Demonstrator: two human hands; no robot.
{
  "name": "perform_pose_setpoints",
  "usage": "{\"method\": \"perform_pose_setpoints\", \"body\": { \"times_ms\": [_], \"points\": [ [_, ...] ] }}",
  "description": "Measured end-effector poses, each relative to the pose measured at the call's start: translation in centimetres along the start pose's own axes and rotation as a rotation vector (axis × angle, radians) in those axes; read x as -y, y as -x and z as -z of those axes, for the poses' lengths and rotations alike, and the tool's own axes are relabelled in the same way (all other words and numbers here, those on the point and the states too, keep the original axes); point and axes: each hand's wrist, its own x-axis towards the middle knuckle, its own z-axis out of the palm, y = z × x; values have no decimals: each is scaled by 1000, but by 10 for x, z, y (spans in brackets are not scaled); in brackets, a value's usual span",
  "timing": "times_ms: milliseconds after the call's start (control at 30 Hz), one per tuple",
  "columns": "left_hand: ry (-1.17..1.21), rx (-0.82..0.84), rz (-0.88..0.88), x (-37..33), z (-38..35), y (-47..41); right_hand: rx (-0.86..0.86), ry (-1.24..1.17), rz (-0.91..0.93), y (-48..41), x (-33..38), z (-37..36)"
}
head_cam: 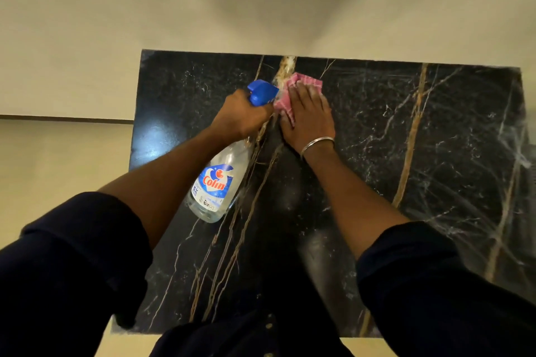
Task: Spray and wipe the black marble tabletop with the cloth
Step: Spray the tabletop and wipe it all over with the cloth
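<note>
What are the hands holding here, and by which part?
The left hand grips the spray bottle at its neck, just under the blue trigger head. The right hand holds nothing; it presses flat on the pink cloth.

Dark navy L sleeve (72,258) & R sleeve (435,284), rolled up; thin silver bangle (317,143) just behind R hand (309,113); shirt front (232,336) w/ small btns (269,325).

Plain cream walls (87,9) meeting in a shadowed corner, dark baseboard strip (58,118), pale floor (43,168)
</note>
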Motion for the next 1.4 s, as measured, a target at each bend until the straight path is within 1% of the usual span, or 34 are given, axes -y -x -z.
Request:
{"method": "perform_pose_setpoints", "body": {
  "times_ms": [233, 300, 400, 433, 467, 600, 700, 767, 800, 833, 867, 933, 1000, 1033, 1067, 1100, 1167, 1200, 1267, 1333, 1400],
  "points": [
    [3, 50, -2, -3, 6, -16, -143, -74, -479, -7, -133, 7],
    [9, 47, -14, -4, 9, -20, -163, -89, -588, -9, -142, 7],
    [17, 35, -29, -3, 13, -26, -165, -108, -707, -18, -120, 8],
    [23, 35, -28, -2, 14, -28, -161, -105, -693, -23, -106, 9],
    [29, 36, -30, -2, 16, -28, -143, -91, -642, -29, -91, 9],
    [41, 17, -34, -2, 25, -26, -48, -20, -326, -52, -16, 4],
    [67, -14, -47, -2, 31, -16, -31, -24, -125, -57, 33, 7],
    [51, -50, -55, 1, 33, -8, -32, -75, 21, -57, 54, 9],
    [46, -63, -50, 3, 35, -2, -26, -184, 48, -56, 60, 14],
    [49, -67, -42, 4, 37, 2, -17, -371, 29, -54, 64, 21],
    [53, -61, -35, 5, 39, 7, -18, -613, -33, -51, 65, 29],
    [71, -33, -46, 4, 40, 17, 29, -1138, -263, -37, 58, 44],
    [82, -13, -66, 2, 39, 28, 31, -1652, -539, -18, 43, 57],
    [87, -10, -72, 1, 37, 32, 43, -1863, -647, -6, 32, 61],
    [88, -1, -83, -1, 34, 37, 71, -2020, -726, 9, 23, 65],
    [85, 9, -89, -3, 29, 41, 79, -2131, -760, 23, 15, 66],
    [47, 22, -89, -8, 17, 49, 76, -2248, -767, 49, 2, 64],
    [27, 34, -96, -12, 11, 52, 40, -2294, -759, 59, -2, 63],
    [-3, 62, -120, -22, -4, 59, -94, -2386, -749, 73, -10, 56],
    [-46, 55, -143, -28, -17, 64, -133, -2409, -747, 82, -16, 55],
    [-68, 34, -171, -33, -26, 66, -113, -2403, -730, 88, -23, 55]
  ]
}}
